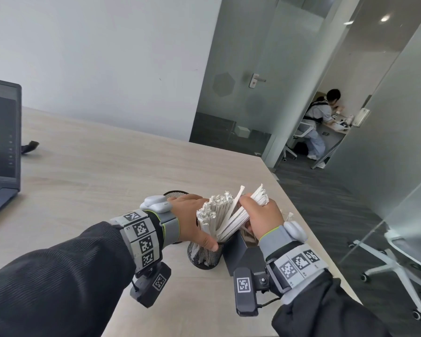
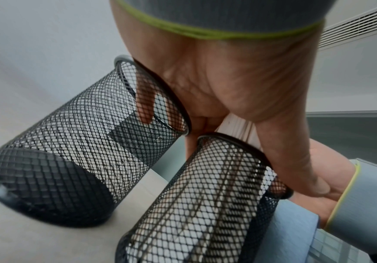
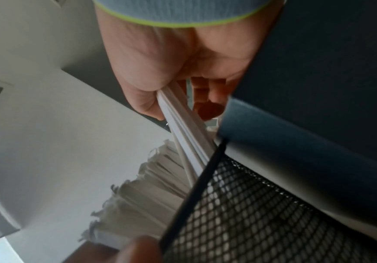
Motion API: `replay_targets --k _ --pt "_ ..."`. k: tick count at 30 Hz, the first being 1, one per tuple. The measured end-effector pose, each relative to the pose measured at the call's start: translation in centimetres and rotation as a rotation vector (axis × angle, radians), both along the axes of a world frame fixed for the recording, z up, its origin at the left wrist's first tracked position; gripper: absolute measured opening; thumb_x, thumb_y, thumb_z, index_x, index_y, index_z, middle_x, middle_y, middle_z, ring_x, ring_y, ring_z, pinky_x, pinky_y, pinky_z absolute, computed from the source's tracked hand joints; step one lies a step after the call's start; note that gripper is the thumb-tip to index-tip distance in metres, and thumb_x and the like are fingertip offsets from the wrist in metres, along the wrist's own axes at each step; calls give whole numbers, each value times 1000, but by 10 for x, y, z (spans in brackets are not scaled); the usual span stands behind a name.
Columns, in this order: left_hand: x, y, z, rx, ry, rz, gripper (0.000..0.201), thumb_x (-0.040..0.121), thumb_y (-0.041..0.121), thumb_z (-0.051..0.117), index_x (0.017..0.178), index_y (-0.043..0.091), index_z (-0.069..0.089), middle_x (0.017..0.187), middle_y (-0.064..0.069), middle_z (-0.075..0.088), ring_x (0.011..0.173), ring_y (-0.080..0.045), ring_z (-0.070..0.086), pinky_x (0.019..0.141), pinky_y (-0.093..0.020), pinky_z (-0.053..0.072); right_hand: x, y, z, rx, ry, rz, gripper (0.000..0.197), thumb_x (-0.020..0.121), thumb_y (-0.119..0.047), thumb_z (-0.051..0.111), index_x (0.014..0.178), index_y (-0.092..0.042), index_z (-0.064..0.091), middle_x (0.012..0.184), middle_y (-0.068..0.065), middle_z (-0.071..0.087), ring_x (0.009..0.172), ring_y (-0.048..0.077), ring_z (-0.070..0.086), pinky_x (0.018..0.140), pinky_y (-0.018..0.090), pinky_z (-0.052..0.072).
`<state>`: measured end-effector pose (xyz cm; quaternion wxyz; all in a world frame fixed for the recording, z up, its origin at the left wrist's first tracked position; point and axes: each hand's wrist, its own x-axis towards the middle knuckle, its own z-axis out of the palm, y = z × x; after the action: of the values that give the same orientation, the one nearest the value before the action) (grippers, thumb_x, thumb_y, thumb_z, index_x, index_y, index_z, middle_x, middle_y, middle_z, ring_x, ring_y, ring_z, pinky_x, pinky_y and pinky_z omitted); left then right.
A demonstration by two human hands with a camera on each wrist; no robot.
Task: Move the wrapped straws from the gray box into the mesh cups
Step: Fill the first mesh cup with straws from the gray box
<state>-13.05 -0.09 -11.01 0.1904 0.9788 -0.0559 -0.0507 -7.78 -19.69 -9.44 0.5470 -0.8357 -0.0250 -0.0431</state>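
A black mesh cup (image 1: 203, 256) (image 2: 205, 204) stands near the table's right edge, packed with white wrapped straws (image 1: 214, 210) (image 3: 149, 195). My left hand (image 1: 190, 222) (image 2: 228, 80) wraps round those straws at the cup's mouth, thumb lying on the near rim. My right hand (image 1: 260, 215) (image 3: 160, 62) grips a smaller bundle of wrapped straws (image 1: 233, 222) (image 3: 183, 128), tilted, with its lower ends inside the same cup. The gray box (image 1: 241, 256) (image 3: 318, 89) stands just right of the cup, under my right wrist. A second mesh cup (image 1: 174, 193) (image 2: 70, 151) is behind my left hand.
An open laptop (image 1: 0, 147) stands at the far left, with a small black object (image 1: 29, 145) beside it. The table's right edge (image 1: 301, 227) runs close to the box. Beyond it are an office chair (image 1: 399, 251), glass walls and a seated person (image 1: 321, 117) far off.
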Motion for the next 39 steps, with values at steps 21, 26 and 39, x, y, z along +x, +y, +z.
replay_targets --k 21,26,39 --pt "10 -23 4 -8 -209 92 47 77 72 47 104 37 62 116 20 63 132 0 44 116 -40 10 -12 4 -10 -483 -245 243 33 82 -54 56 87 -22 61 83 -4 69 81 23 63 74 34 52" --pt "15 -11 11 -150 -185 127 59 57 86 48 92 39 48 85 18 65 92 -13 59 101 -36 35 -9 -7 -2 -439 -210 265 54 65 -76 58 99 -35 59 83 -8 71 80 16 67 77 37 55" --pt "3 -5 0 -126 -146 17 118 38 91 64 138 54 14 142 14 52 129 -18 53 110 -45 35 -16 -15 -16 -749 -512 457 67 90 -65 38 149 -36 31 150 -13 37 134 13 38 109 40 35"
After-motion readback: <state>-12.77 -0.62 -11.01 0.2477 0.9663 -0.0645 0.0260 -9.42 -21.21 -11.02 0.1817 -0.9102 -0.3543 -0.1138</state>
